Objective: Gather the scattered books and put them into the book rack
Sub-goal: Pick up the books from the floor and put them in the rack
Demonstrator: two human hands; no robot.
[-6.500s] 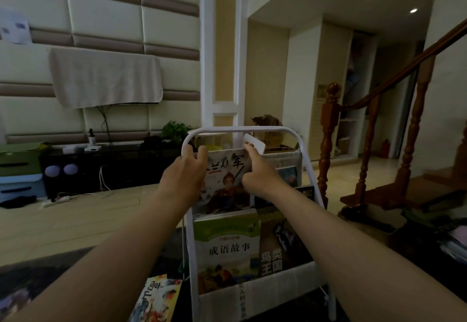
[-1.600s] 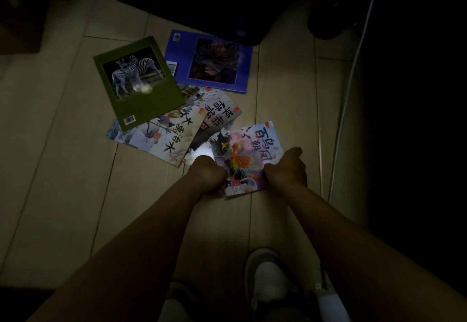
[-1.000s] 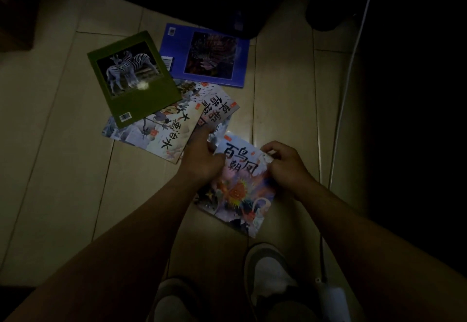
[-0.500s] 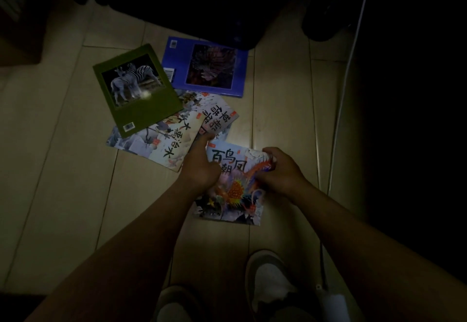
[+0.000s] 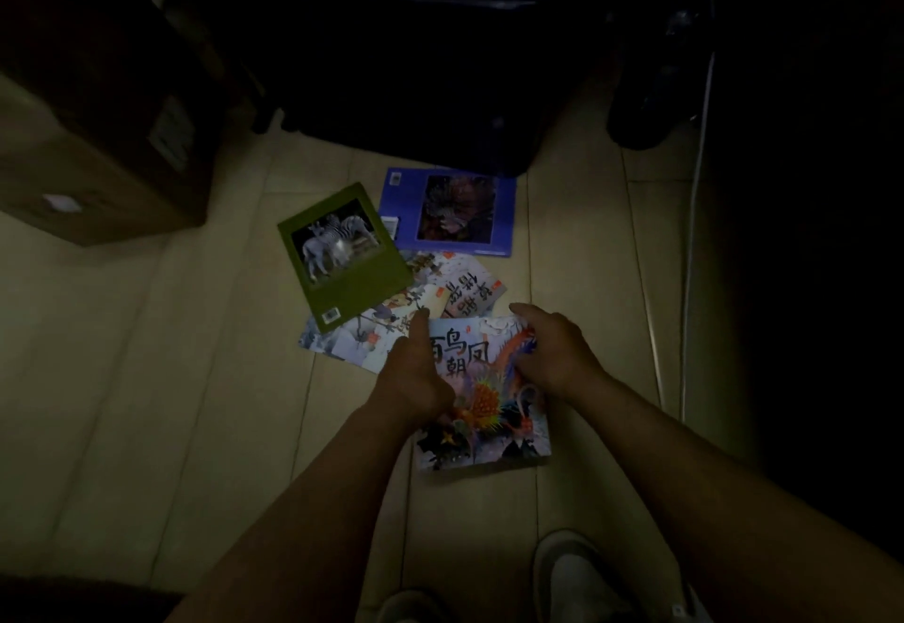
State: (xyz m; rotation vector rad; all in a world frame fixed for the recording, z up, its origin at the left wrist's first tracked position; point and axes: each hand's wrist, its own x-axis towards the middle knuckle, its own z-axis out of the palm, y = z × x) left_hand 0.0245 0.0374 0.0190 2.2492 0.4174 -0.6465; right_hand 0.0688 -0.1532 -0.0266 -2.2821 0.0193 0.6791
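as hands [image 5: 416, 378] [image 5: 557, 358] grip book [image 5: 489, 407] edges, floor [image 5: 171, 378] spreads left

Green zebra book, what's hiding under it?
A pale picture book pokes out from under the green zebra book. Its upper part is covered, so the whole cover cannot be seen.

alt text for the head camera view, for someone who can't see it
The person's left hand and right hand grip a colourful phoenix picture book over a dimly lit pale floor. Beyond it lie a green zebra book, a blue book and two overlapping illustrated books.
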